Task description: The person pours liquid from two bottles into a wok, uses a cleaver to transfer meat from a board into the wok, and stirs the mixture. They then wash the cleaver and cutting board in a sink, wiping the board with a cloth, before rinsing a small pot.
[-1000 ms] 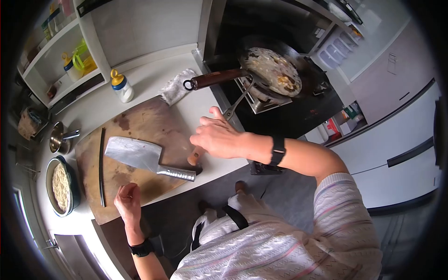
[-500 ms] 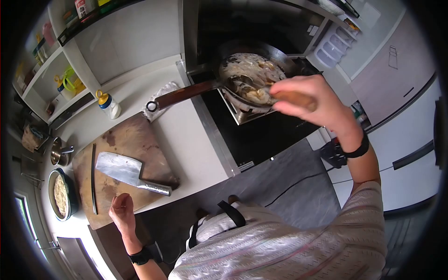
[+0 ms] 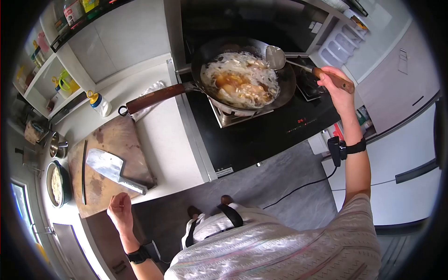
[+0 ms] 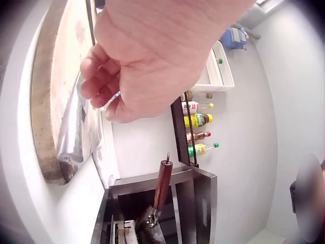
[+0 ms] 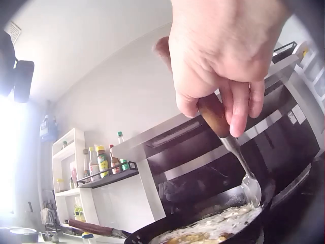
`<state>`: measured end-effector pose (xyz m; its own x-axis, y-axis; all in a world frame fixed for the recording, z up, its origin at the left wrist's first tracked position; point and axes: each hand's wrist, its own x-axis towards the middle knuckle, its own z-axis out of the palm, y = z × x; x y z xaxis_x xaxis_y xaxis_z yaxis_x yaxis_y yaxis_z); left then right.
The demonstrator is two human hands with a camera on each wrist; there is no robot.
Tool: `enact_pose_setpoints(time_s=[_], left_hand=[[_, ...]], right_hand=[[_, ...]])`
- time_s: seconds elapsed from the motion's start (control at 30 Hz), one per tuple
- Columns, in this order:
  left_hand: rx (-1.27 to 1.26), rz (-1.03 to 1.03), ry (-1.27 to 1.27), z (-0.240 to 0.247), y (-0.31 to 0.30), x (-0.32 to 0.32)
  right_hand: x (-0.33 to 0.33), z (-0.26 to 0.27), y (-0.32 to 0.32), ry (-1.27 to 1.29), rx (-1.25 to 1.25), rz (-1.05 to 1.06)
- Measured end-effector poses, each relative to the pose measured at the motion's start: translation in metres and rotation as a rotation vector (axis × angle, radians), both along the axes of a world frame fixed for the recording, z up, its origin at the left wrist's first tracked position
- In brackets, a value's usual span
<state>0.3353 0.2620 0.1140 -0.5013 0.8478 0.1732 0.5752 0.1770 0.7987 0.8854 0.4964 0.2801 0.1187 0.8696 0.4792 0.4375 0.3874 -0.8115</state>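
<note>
The right hand [image 3: 339, 88] grips the wooden handle of a metal ladle [image 3: 275, 57], whose head is at the far right rim of the wok [image 3: 201, 56]. Pale, bubbling food with yellow-brown parts [image 3: 240, 81] fills the wok. In the right wrist view the fingers of the right hand [image 5: 223, 66] wrap the handle, with the ladle head [image 5: 251, 190] against the wok's inner side. The left hand [image 3: 121, 212] hangs loosely curled and holds nothing, by the front edge of the cutting board [image 3: 135, 154]. A cleaver [image 3: 105, 163] lies on the board.
The wok's long wooden handle [image 3: 156, 98] points left over the counter, above a cloth. A thin black rod [image 3: 84, 172] lies on the board. Left of it stand a bowl of pale food [image 3: 57, 184] and a small metal pot [image 3: 58, 147]. A capped bottle [image 3: 100, 104] stands behind.
The right hand has carried the ladle from the counter over the wok, then to its far right side. The view has shifted toward the stove. The left hand stays loosely curled near the board.
</note>
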Motion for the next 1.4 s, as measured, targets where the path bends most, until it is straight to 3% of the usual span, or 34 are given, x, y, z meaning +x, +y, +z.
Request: enact_pose_setpoints(time_s=[0.1,0.27,0.67,0.9,1.4], left_hand=[[0.001,0.003,0.015,0.003,0.0,0.009],[-0.017,0.009,0.017,0.003,0.001,0.017],[-0.012,-0.013,0.016,0.008,0.009,0.028],[-0.029,-0.009,0.042,0.009,0.009,0.027],[-0.05,-0.016,0.083,0.006,0.015,0.032]], right_hand=[[0.012,-0.008,0.0,0.048,-0.005,-0.03],[0.023,-0.021,-0.006,0.248,-0.22,-0.126],[0.003,-0.055,0.001,0.612,-0.331,-0.018],[0.006,-0.049,0.002,0.687,-0.307,0.02],[-0.003,-0.021,-0.012,0.316,-0.068,0.047]])
